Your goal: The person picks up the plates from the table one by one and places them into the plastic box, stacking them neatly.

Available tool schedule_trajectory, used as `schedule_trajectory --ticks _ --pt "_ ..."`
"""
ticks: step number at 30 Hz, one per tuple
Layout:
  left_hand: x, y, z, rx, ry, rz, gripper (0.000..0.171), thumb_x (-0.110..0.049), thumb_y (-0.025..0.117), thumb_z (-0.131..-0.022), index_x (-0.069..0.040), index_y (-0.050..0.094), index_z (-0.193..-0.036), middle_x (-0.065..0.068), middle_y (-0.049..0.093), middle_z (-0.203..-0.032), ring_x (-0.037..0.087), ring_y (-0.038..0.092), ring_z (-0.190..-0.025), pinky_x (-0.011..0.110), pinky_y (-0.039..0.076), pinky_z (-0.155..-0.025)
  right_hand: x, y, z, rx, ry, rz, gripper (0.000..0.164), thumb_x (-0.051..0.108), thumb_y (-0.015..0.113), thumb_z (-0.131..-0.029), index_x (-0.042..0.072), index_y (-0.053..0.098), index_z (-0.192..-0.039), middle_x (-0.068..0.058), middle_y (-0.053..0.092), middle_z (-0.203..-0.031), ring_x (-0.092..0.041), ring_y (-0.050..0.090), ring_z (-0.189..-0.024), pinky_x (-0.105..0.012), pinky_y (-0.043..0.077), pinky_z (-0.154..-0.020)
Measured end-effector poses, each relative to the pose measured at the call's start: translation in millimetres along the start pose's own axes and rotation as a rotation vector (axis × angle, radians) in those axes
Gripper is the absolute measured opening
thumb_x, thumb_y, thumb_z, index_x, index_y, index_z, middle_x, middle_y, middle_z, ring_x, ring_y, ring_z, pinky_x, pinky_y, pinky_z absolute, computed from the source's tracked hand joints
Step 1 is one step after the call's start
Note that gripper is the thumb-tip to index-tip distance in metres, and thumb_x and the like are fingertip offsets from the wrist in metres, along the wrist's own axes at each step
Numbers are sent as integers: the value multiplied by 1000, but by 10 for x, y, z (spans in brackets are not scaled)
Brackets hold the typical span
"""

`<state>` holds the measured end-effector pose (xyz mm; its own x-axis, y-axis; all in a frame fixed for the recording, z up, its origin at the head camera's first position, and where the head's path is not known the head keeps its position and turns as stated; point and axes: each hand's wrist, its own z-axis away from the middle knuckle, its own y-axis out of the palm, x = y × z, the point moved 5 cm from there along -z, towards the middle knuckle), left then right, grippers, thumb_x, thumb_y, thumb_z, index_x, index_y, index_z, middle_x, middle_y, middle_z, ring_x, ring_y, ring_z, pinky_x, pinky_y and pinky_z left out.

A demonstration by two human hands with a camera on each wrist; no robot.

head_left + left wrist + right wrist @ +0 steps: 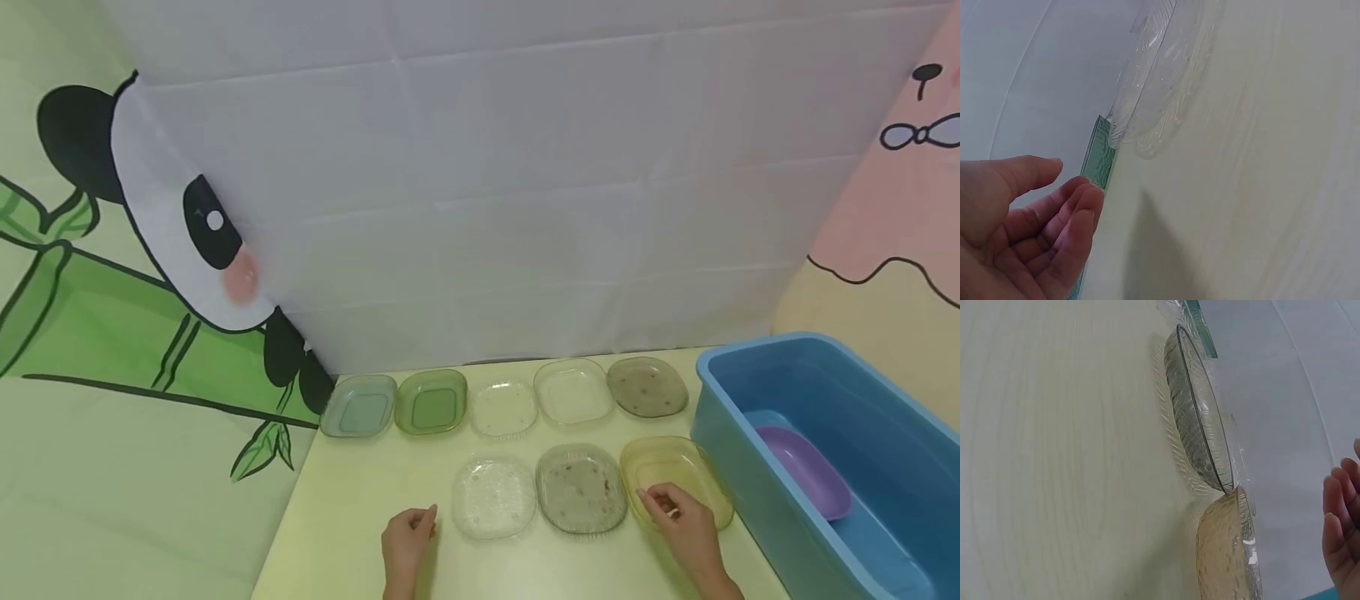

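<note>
My left hand (407, 546) is above the table left of a clear dish (495, 497) in the front row. Its fingers are loosely bent with nothing between thumb and fingertips, as the left wrist view shows. Over the near part of a yellow dish (686, 462) is my right hand (684, 529), fingers loosely curled and holding nothing. In the right wrist view that hand appears only at the right edge, apart from the amber-looking dish (1222, 550). Between the clear and yellow dishes sits a grey dish (581, 492).
Behind, a row holds a bluish dish (358, 408), a green dish (431, 404), two clear dishes (504, 410) and a dark grey dish (647, 387). A deep blue tub (750, 450) stands at the right with a purple dish (806, 473) inside. White cloth (525, 208) hangs behind the table.
</note>
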<state>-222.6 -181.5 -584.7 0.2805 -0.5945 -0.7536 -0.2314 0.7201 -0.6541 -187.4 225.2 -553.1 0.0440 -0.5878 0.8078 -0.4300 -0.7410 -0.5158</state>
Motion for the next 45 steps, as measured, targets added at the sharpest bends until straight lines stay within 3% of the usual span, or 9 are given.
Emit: schedule_trajectory --ticks 7,16,26,34,40,45 --pt "-9 -95 1 18 -10 21 25 -23 62 -87 0 70 -82 1 66 -63 8 56 -55 25 43 -52 -67 -32 37 4 -11 6 9 18 72 -79 20 64 -74 13 60 -64 6 51 -58 -17 44 -52" --pt "-118 -155 -72 24 49 19 26 -23 60 -88 1 70 -84 4 67 -65 8 57 -56 24 44 -53 -140 -21 14 39 -20 -8 7 19 70 -81 17 65 -76 11 61 -66 5 52 -60 -18 46 -54" --pt "-56 -173 -13 29 28 17 27 -25 60 -88 1 69 -86 5 68 -69 11 60 -61 26 46 -57 -166 -6 -14 28 -48 -17 7 17 71 -81 15 66 -77 9 61 -66 6 51 -60 -17 45 -54" --pt "-42 -91 65 23 3 69 28 -25 60 -88 1 69 -87 6 69 -71 16 64 -64 25 47 -57 -157 -7 -100 67 -91 11 7 20 70 -81 16 65 -78 8 61 -69 6 50 -62 -19 45 -53" --pt "-129 -28 58 9 48 38 27 -26 60 -88 0 70 -83 3 67 -67 8 56 -59 24 42 -53 -120 -29 -233 60 -142 21 6 19 70 -81 16 66 -79 9 61 -71 6 50 -64 -19 46 -55" --pt "-179 9 5 2 67 9 27 -26 61 -88 -1 70 -82 4 67 -67 9 54 -57 25 41 -52 -94 -42 -327 79 -179 64 8 21 69 -82 13 66 -80 6 61 -71 1 52 -65 -20 45 -55"
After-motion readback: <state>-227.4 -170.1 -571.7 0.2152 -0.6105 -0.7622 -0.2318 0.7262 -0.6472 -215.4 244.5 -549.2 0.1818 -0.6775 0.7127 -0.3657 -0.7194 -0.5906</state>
